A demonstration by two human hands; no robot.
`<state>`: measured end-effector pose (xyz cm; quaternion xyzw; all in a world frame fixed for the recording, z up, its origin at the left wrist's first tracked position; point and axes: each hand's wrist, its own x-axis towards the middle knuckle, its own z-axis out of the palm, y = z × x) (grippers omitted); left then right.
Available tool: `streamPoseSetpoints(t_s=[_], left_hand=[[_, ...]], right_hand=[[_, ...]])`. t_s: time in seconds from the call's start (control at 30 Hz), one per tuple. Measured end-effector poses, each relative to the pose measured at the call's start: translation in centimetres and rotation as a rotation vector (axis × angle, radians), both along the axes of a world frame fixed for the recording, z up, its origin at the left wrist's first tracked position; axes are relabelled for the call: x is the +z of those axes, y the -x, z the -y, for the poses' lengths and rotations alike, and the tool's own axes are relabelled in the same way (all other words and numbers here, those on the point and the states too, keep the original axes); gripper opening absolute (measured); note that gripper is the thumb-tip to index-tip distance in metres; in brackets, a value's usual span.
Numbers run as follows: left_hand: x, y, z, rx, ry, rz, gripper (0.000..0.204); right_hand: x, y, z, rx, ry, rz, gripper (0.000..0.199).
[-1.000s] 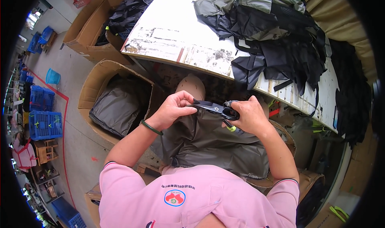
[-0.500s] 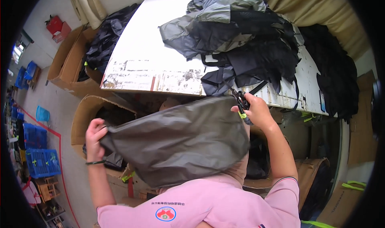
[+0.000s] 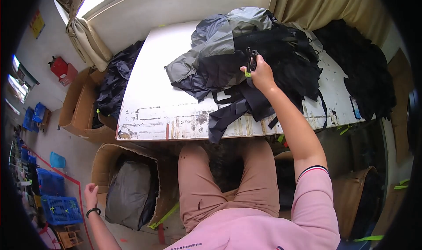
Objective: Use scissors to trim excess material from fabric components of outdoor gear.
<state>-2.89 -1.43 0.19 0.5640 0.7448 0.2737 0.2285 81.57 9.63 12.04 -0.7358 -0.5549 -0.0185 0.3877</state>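
Observation:
In my right hand (image 3: 263, 74) is a pair of black scissors (image 3: 251, 61) with a yellow-green band at the handle. That hand is over a heap of black fabric pieces (image 3: 281, 43) on the white table. Grey fabric (image 3: 182, 67) lies at the heap's left side, and black straps trail toward the table's front edge. My left hand (image 3: 91, 194) is low at the left, its fingers loosely bent and apart with nothing in them. Beside it, a dark grey fabric piece (image 3: 129, 193) rests inside an open cardboard box (image 3: 103, 162).
The worn white table (image 3: 145, 92) spans the front, above my knees. Another cardboard box (image 3: 77, 109) with black fabric stands left of it. More black fabric (image 3: 360, 70) hangs over the right end. Blue crates (image 3: 61, 209) stand on the floor at far left.
My left hand has let go of the dark grey fabric piece, which now lies in the box at lower left. My right hand has moved up over the fabric heap with the scissors.

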Motion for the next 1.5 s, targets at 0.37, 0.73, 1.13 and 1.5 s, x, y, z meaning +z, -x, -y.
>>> streamPoseSetpoints(t_s=[0.37, 0.73, 1.13, 1.5], left_hand=[[3.4, -44.2, -21.1, -0.239, 0.345, 0.966, 0.051], [3.2, -54.2, -26.2, -0.076, 0.343, 1.579, 0.088], [6.0, -47.8, -15.6, -0.448, 0.436, 1.364, 0.041], [2.4, -24.5, 7.2, -0.280, 0.416, 0.852, 0.064]], right_hand=[[2.6, 1.4, -10.1, 0.125, -0.159, -0.401, 0.035], [23.0, -4.4, 16.2, 0.603, -0.310, -0.449, 0.020], [12.0, -3.8, 38.8, 0.350, -0.116, -0.624, 0.031], [-3.2, 0.3, 50.9, 0.186, 0.955, -1.077, 0.033]])
